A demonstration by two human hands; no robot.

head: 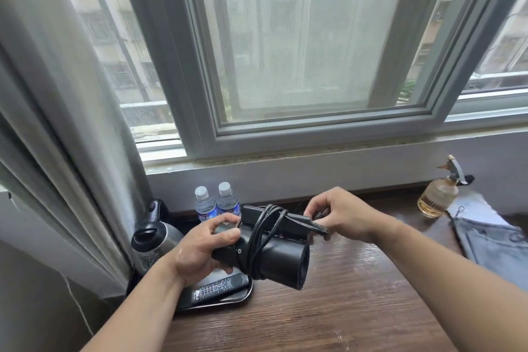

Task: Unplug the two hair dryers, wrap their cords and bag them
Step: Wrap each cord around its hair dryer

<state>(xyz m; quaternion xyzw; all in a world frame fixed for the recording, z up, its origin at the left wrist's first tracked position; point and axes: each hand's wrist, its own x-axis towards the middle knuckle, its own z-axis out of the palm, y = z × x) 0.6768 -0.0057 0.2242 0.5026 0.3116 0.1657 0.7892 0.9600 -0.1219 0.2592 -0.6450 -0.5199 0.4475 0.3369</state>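
Holding hair dryer (281, 258) lengthwise left-to-right in curled left hand (200, 248); pinching plug end (314, 226) in right hand (343, 214), just right of cord coils (261, 237)

A black tray (228, 298) sat at the left end of the wooden table (343, 308), a remote control (217, 288) lying in it. A steel kettle (154, 240) stood at its left side, and two capped water bottles (205, 204) stood side by side near the wall. A spray bottle (437, 194) of amber liquid stood far right below the window (300, 37). A curtain (57, 123) hung at the left.
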